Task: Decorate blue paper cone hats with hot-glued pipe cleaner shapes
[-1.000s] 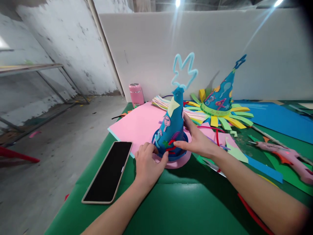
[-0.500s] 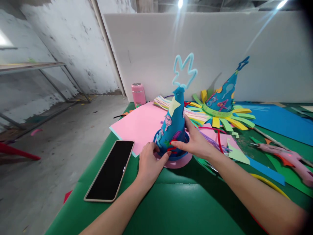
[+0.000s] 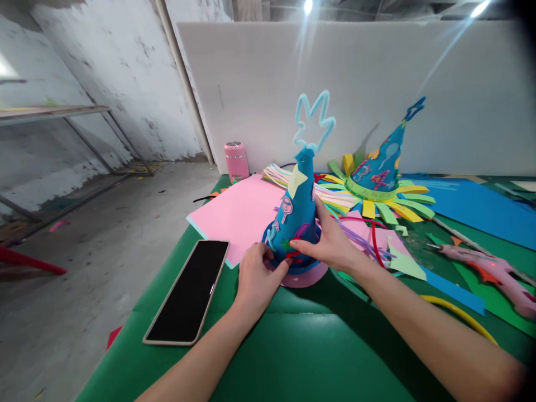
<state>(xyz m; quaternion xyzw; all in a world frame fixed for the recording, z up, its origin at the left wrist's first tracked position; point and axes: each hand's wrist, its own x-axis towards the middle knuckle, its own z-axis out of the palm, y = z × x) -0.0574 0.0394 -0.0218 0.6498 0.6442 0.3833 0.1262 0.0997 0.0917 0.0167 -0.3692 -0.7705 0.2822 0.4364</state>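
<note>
A blue cone-shaped party hat [image 3: 295,215] stands upright on the green table, its base ringed by a blue brim over a round pink piece [image 3: 307,279]. Stickers dot its side, and a light-blue pipe-cleaner shape [image 3: 315,120] rises from its tip. My left hand [image 3: 260,273] closes on the brim at the lower left, thumb near a small red decoration [image 3: 295,255]. Around the right side of the cone wraps my right hand [image 3: 329,240], its thumb pressed on the front near the red piece. The fingertips behind the cone are hidden.
A black-screened phone [image 3: 188,293] lies left of my left hand. Behind are pink sheets [image 3: 234,212], a pink bottle [image 3: 237,161], pipe cleaners [image 3: 335,195] and a second blue hat [image 3: 379,167] with a fringed brim. A pink glue gun [image 3: 489,268] lies at right.
Almost nothing differs. Both hands keep their hold on the hat; the view has shifted very slightly.
</note>
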